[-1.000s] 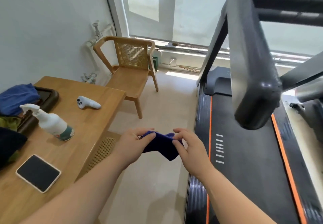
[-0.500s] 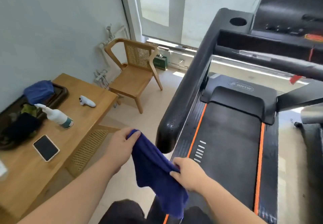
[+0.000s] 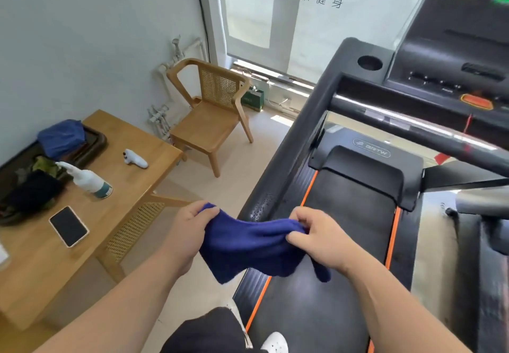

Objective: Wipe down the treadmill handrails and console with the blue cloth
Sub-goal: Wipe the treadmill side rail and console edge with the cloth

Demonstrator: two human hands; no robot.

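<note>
A dark blue cloth (image 3: pixel 248 245) hangs stretched between my two hands, low in the middle of the view. My left hand (image 3: pixel 185 231) pinches its left corner and my right hand (image 3: pixel 322 238) pinches the right edge. The cloth is just in front of the near end of the treadmill's black left handrail (image 3: pixel 297 137), which runs up to the console (image 3: pixel 451 57) at the upper right. A black crossbar (image 3: pixel 413 129) spans below the console. The cloth hides the handrail's tip.
The treadmill belt (image 3: pixel 344 242) with orange trim lies under my hands. A wooden table (image 3: pixel 129 187) on the left holds a spray bottle (image 3: pixel 88 180), a phone (image 3: pixel 68 226), a white controller (image 3: pixel 135 158) and a tray (image 3: pixel 91 146) of cloths. A wooden chair (image 3: pixel 212 115) stands by the window.
My hands have spread the cloth out between them, the right hand rising from below to level with the left. The view has tilted up toward the console.
</note>
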